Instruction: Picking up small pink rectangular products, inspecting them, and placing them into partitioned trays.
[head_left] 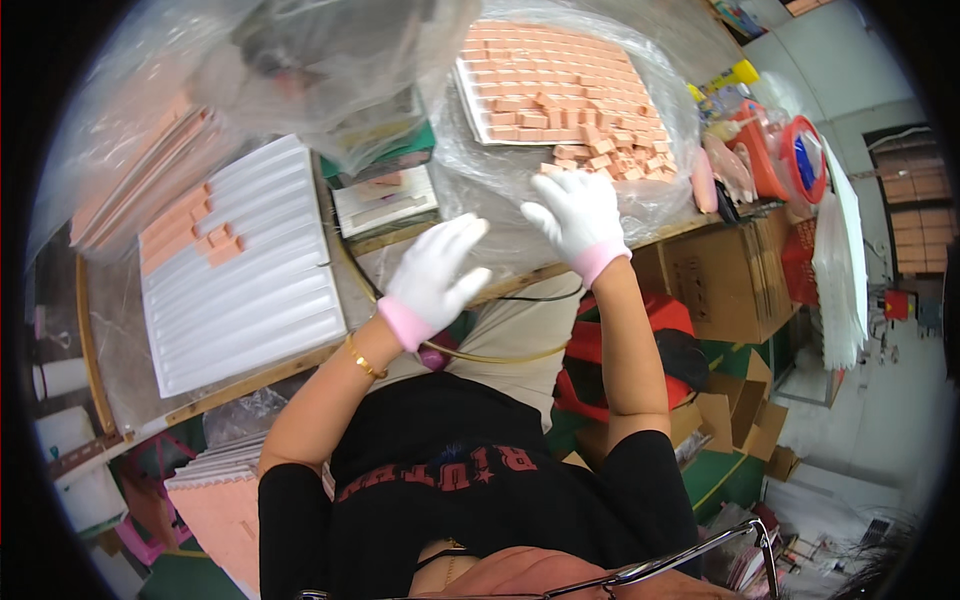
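Note:
Both my hands wear white gloves with pink cuffs. My left hand (437, 272) is open above the table's front edge, thumb apart from the fingers and nothing visible in it. My right hand (578, 215) is by the near edge of a loose pile of small pink blocks (620, 145). Its thumb and fingers are apart, and no block shows between them. Behind the pile, more pink blocks stand in close rows on a white tray (490, 142). Nearest my left hand is a small white-topped fixture (387, 203). Further left lies a white ridged tray (255, 300), with pink blocks (180, 232) in its far left part.
Clear plastic sheeting (330, 70) hangs over the back of the table and covers stacked trays at left. A red basket (765, 150) stands at the right end. Cardboard boxes (725, 280) are under that side. A thin yellowish hose (500, 357) crosses before my lap.

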